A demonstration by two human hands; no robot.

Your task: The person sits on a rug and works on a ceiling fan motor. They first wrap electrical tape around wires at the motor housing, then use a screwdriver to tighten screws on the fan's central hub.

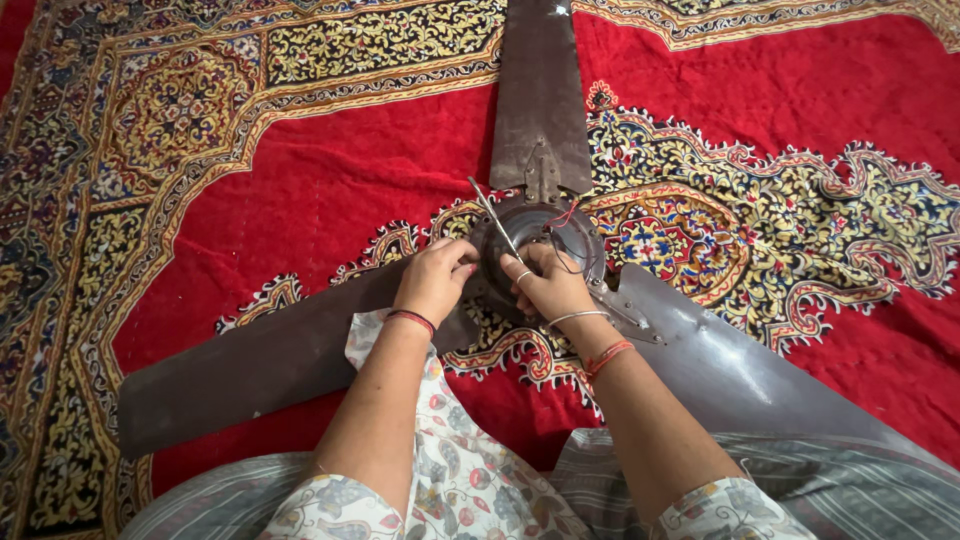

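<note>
The ceiling fan (540,250) lies on the patterned red carpet (330,190), its motor hub directly under both hands. To work the hub well, brace it firmly so it cannot spin, and keep the thin metal tool (495,218) steady. The left hand (436,278) has its grip curled shut against the hub's rim. The right hand (548,285) has its grip pinched on the tool, beside loose wires (562,215).

A red carpet (330,180) with gold, blue and cream floral borders and medallions covers the floor. Floral printed cloth (455,460) and grey striped fabric (850,490) lie along the bottom edge.
</note>
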